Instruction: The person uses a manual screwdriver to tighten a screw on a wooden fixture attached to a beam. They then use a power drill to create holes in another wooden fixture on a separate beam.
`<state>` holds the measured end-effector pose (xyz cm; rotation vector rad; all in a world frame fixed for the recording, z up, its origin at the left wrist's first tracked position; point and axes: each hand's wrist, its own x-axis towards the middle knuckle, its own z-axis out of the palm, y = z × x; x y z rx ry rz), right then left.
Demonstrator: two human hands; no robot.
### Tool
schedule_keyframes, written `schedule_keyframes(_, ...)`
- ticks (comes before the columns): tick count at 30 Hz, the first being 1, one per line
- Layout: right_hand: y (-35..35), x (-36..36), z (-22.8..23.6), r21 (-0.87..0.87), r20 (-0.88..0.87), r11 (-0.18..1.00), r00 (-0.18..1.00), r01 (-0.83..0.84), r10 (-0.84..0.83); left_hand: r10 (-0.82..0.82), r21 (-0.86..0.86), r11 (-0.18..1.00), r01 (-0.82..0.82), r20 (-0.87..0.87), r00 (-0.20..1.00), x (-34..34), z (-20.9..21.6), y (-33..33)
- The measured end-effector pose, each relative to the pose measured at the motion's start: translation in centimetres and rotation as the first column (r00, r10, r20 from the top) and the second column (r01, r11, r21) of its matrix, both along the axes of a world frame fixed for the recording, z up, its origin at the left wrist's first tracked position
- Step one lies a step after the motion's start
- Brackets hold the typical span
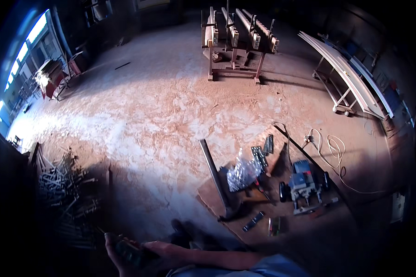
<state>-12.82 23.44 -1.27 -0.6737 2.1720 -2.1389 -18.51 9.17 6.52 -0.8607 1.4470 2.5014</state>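
Note:
Low at the left, my left hand (pixel 114 261) is closed around a dark green, blocky object (pixel 128 251), its thumb pointing up along the side. My right hand (pixel 164 250) comes across from the right, and its fingers are closed against the same object. Shadow hides most fingers and the object's kind. To the right, a brown board-topped bench (pixel 238 226) carries a router (pixel 304 187) with two black side handles. A clear plastic bag (pixel 242 175) lies near dark metal fittings (pixel 260 156). A small dark fitting (pixel 253 221) and a little box (pixel 274 226) lie closer to me.
A long metal bar (pixel 213 171) lies over the bench's left edge. Scrap sticks (pixel 62 184) are heaped on the left floor. Clamped beams (pixel 233 34) rest on a trestle ahead. Long boards (pixel 344 69) lie on a wheeled rack; a pale cable (pixel 339 150) trails below it.

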Motion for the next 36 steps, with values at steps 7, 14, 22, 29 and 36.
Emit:
schedule_keyframes(7, 7.7, -14.5, -8.0, 0.183, 0.115, 0.837, 0.834, 0.516, -0.539, -0.559, 0.272, 0.826, 0.494, 0.274, 0.783, -17.9, -9.4, 11.7)
schedule_keyframes(14, 17.5, -28.2, -2.6, 0.033, 0.574, 0.542, 0.428, 0.84, -0.698, -0.943, 0.0, 0.322, 0.947, 0.088, 0.32, -34.6, -9.5, 24.7)
schedule_keyframes(22, 29.6, -34.9, -8.1, -0.378, 0.443, 0.148, 0.319, 0.914, -0.838, -0.996, -0.209, -0.076, 0.975, -0.021, -0.083, -46.1, -6.9, 43.3)
schedule_keyframes(29, 42.2, -45.0, -10.3, -0.859, 0.491, -0.13, 0.725, 0.495, -0.484, -1.0, -0.457, -0.026, 0.889, 0.009, -0.025, -59.6, -6.1, 50.8)
schedule_keyframes(36, 54.0, -53.7, -10.1, -0.687, 0.631, -0.131, 0.497, 0.715, -0.596, -0.989, -0.047, -0.107, 0.993, -0.095, -0.111, -66.5, -10.9, 67.3)
